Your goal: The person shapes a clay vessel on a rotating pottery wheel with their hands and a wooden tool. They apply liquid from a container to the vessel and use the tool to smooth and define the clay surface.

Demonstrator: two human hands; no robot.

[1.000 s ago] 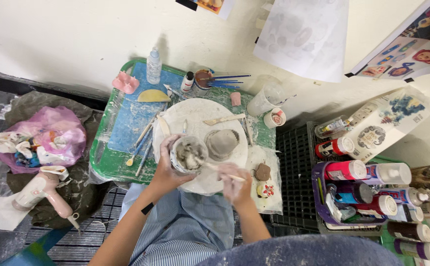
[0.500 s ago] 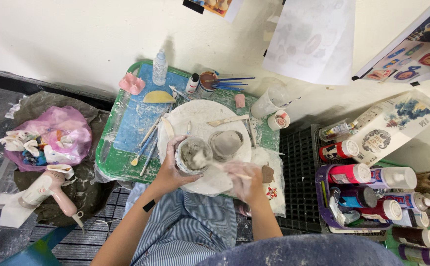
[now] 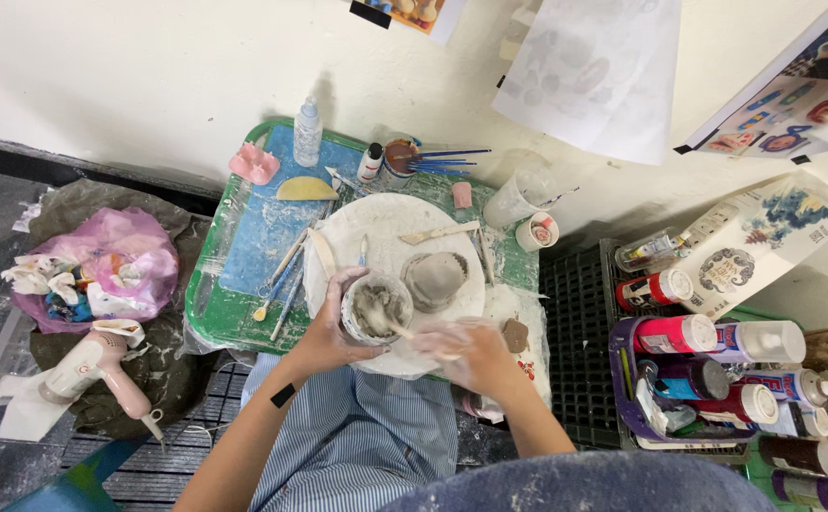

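Left hand wraps its grip around a small clay-smeared cup, resting on the white round board on the green worktop. Right hand, blurred, pinches a thin stick dipping into the cup. A grey clay piece sits just beside.

A round board sits mid-frame on a tray, with clutter to either side.

On the board, a cup lies lower left and a clay piece just right of it. The left hand wraps the cup; the right hand is lower right of it. A spray bottle stands at the tray's upper edge. A hair dryer lies lower left of the frame, paint bottles at right.
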